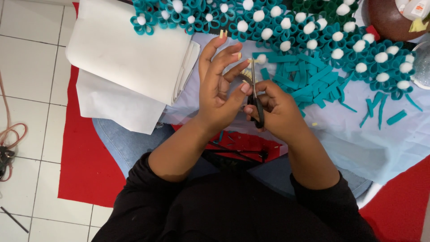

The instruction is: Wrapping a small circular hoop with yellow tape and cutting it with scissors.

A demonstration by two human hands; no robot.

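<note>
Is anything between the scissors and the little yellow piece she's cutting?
Nothing visible. The scissors in the right hand point straight up at the small pale yellow piece pinched by the left hand.

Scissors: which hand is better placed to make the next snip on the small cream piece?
Right. The right hand already grips the black-handled scissors, blades pointing up at the small cream piece pinched by the left hand. The left hand is busy holding that piece, so it likely just steadies.
</note>
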